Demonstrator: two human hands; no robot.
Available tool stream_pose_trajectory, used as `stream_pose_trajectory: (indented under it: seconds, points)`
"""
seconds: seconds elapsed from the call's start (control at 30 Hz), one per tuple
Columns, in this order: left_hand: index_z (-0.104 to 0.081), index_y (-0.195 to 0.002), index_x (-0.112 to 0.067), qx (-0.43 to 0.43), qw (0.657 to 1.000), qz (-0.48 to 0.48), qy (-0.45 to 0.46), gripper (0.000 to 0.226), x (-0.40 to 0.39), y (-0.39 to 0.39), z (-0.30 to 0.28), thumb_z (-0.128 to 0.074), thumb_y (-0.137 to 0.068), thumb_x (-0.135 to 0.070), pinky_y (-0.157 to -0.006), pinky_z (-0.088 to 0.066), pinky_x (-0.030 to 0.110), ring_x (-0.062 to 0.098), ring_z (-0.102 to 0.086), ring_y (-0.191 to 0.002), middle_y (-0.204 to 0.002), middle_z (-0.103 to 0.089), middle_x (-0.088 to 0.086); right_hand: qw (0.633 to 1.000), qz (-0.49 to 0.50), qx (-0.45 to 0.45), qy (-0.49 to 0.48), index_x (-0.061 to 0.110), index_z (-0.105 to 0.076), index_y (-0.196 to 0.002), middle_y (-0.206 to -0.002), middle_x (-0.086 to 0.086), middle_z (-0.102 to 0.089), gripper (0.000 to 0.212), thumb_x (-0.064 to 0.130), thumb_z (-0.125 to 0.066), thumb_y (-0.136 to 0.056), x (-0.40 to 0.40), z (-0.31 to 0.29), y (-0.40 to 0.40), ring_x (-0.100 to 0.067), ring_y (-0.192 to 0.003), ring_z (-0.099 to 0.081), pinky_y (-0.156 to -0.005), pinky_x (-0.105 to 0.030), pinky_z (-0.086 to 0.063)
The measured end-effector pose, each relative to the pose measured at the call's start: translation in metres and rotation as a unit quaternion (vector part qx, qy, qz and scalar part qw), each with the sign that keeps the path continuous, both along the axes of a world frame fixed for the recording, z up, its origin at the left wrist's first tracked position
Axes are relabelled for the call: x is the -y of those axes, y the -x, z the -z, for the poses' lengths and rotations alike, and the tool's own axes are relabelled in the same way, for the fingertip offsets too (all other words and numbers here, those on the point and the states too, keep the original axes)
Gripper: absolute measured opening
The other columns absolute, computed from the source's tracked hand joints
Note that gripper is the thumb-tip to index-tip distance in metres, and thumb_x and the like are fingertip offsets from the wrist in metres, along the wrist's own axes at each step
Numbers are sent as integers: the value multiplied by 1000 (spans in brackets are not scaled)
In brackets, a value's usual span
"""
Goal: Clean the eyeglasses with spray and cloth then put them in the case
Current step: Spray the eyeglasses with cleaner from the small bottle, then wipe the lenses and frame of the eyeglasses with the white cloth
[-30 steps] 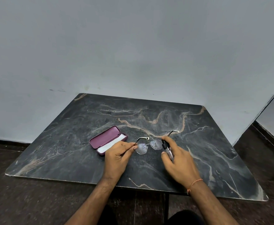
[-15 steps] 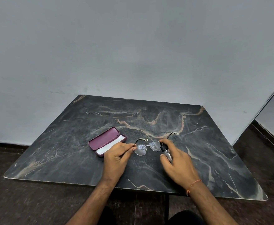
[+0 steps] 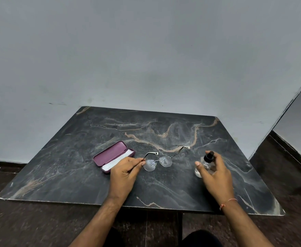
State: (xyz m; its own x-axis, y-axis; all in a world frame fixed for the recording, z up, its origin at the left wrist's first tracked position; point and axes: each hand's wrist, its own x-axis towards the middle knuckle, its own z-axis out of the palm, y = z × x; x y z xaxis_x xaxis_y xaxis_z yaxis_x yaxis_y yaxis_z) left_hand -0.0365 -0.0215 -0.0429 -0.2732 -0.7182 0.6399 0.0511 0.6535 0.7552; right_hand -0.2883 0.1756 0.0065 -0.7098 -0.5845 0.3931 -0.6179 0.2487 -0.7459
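The right hand point(image 3: 215, 173) covers part of the spray bottle point(image 3: 204, 164); the left hand point(image 3: 125, 171) hides the case's point(image 3: 110, 155) near corner.

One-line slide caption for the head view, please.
Left hand pinches droplet-speckled eyeglasses on the marble table while right hand sets the spray bottle aside; open case waits.

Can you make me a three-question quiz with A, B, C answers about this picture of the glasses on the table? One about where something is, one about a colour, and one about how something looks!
1. Where is the case?
A. right of the eyeglasses
B. left of the eyeglasses
C. on the floor

2. What colour is the case?
A. purple
B. yellow
C. green

3. How do the lenses look?
A. dry and clear
B. cracked
C. speckled with droplets

Answers:
1 B, it lies beyond the left hand, left of the eyeglasses.
2 A, its lid is purple.
3 C, both lenses show specks; the right hand holds the spray bottle.
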Motion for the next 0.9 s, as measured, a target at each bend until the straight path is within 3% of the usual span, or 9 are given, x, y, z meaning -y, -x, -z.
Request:
stream_pose_trajectory:
  seconds: [0.17,0.27,0.33,0.4,0.43,0.5,0.63,0.77,0.9]
  points:
    - [-90,-108,-22,10,1000,-2,6,21,-2,-1,-1,-80,-96,-36,-88,-60,22,8,-80,-94,-102,-83,-20,1000,16,23,-8,48,-53,-134,-114,26,-69,61,48,-87,-84,-1,4,10,8,-94,-67,-82,-26,-54]
    - [-90,-107,-21,14,1000,-7,7,22,-2,-1,-3,-79,-96,-36,-88,-59,21,8,-79,-93,-101,-82,-19,998,39,13,-36,38,-40,-153,-141,19,-54,88,53,-89,-82,-4,4,6,-6,-130,-51,-107,-31,-45]
    - [-90,-107,-19,19,1000,-11,8,22,-2,-1,-4,-80,-96,-34,-88,-60,21,7,-79,-93,-101,-82,-18,994,83,-64,5,29,-45,-151,-147,11,-50,77,55,-82,-88,-8,4,-4,-10,-135,-44,-112,-33,-40]
    - [-90,-107,-17,26,999,-17,17,17,-2,-1,-4,-83,-94,-27,-88,-60,21,7,-79,-94,-100,-83,-17,985,97,-119,76,30,-61,-128,-119,11,-62,44,58,-67,-95,-12,0,-18,-7,-108,-58,-92,-30,-50]
    - [-90,-107,-17,30,999,-21,22,16,-3,-1,-5,-83,-94,-23,-88,-60,21,6,-79,-94,-99,-83,-17,989,81,-96,82,35,-67,-113,-100,13,-67,33,63,-59,-98,-14,-6,-25,-5,-87,-61,-76,-27,-51]
    - [-90,-107,-16,35,999,-26,29,16,-4,-2,-6,-82,-94,-20,-88,-61,22,6,-79,-94,-100,-83,-17,996,29,71,39,35,-77,-92,-69,4,-69,50,75,-48,-99,-8,-19,-37,-11,-54,-60,-52,-23,-44]
    - [-89,-105,-15,37,998,-28,45,13,-7,-2,-7,-83,-94,-17,-86,-61,22,6,-79,-93,-100,-82,-15,903,-61,423,-38,20,-85,-89,-54,1,-58,60,73,-58,-96,7,-40,-43,-15,-41,-57,-40,-21,-40]
    - [-87,-101,-21,47,998,-18,44,11,-9,-3,-8,-85,-93,-15,-86,-58,16,4,-79,-94,-102,-81,-22,845,-81,523,-79,25,-88,-90,-52,8,-51,55,77,-71,-84,16,-43,-35,-9,-42,-53,-42,-21,-47]
    - [-86,-103,-25,55,998,-14,38,12,-9,-3,-9,-82,-94,-18,-90,-60,19,6,-79,-97,-105,-81,-21,819,-82,562,-81,20,-88,-97,-51,9,-43,37,55,-82,-85,20,-34,-29,-5,-39,-45,-40,-20,-45]
